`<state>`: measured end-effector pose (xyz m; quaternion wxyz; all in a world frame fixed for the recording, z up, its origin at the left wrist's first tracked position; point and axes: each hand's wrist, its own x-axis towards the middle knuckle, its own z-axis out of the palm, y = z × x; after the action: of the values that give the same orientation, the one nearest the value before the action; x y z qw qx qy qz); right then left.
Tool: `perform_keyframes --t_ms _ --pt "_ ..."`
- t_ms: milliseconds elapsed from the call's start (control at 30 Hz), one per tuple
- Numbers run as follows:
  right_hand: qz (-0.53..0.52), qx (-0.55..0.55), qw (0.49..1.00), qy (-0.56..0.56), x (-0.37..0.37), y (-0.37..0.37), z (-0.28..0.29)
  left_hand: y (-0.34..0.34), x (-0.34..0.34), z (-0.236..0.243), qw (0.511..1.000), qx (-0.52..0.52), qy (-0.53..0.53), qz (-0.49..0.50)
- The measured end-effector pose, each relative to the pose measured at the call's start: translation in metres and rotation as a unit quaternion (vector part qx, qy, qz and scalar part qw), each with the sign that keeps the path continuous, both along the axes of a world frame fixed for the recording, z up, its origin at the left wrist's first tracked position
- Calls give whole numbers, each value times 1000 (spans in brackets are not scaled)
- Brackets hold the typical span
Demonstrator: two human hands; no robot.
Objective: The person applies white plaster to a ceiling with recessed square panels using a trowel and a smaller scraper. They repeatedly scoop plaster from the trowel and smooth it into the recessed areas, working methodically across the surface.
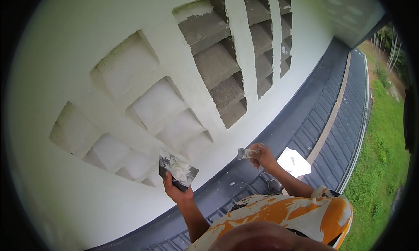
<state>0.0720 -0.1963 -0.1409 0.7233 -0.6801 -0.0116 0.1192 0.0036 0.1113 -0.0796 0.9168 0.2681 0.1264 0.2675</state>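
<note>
In my left hand point(176, 191) is a dark, flat plastering board point(168, 164) smeared with white filler paste point(180, 169). The fingers wrap its lower edge, and it is held up close to the white wall. My right hand point(260, 156) grips a small putty knife point(244, 153), its blade pointing left and coated with whitish residue. The two tools are apart from each other. Ahead of my hands is the white wall point(78, 194) with rows of recessed openings; the nearest recesses point(172, 126) are whitened inside, while those farther right point(217, 68) show bare grey surfaces.
Below the wall runs a dark tiled roof point(312, 133), with a long wooden plank point(331, 116) lying along it. A white angular container point(294, 162) and a round metallic object point(274, 186) sit near my right forearm. Past the roof's edge point(361, 133) lies grass point(384, 150) lower down.
</note>
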Motion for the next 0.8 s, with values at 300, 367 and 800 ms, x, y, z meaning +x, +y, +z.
perform_keyframes --t_ms 300,367,800 --pt "-237 -154 892 -353 125 -6 200 8 -38 -41 1000 17 13 8" --pt "-339 -221 778 -481 171 -3 249 10 -48 -46 998 12 44 32" --pt "-433 -291 709 -474 298 24 339 25 -99 -84 991 6 81 108"
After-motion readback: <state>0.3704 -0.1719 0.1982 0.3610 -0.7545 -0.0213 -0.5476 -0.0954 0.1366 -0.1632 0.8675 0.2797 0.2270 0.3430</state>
